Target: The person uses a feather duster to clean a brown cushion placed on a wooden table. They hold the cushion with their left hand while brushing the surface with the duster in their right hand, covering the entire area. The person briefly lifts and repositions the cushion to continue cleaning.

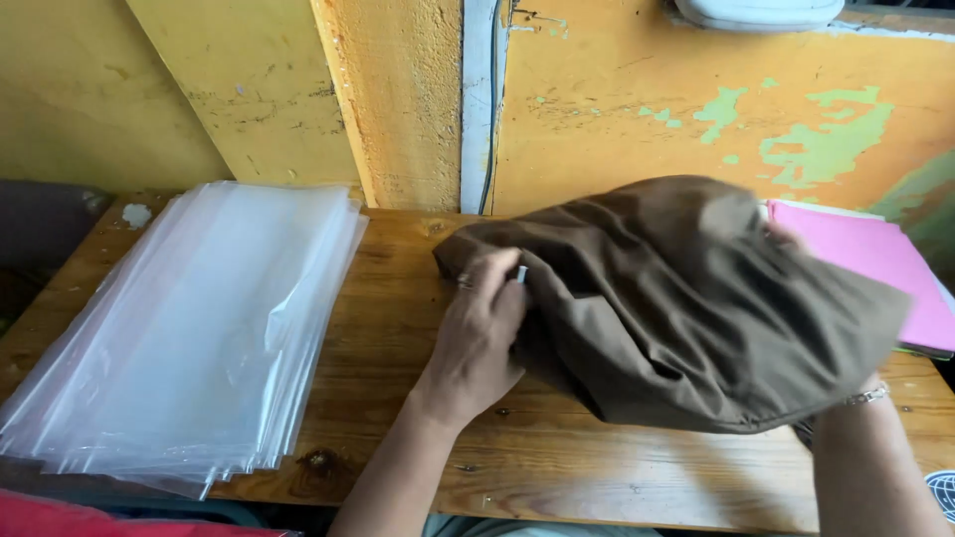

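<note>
1. Room is left on the wooden table [398, 328] between the stack of clear plastic bags [189, 328] and the brown cloth [686, 308].
2. The cloth is bunched at the table's right, partly over pink paper [875, 259].
3. The left hand [477, 338] is clamped on the cloth's left edge.
4. The right hand [786, 237] is mostly hidden behind the cloth; its grip cannot be told.

soft, even daylight filled the view, bright enough and without hard shadows. my stack of clear plastic bags [189, 328] caught a pale sheen along its folds. my crumpled brown cloth [686, 308] was smeared by motion blur at its right edge, and the frame's corners bent slightly.
</note>
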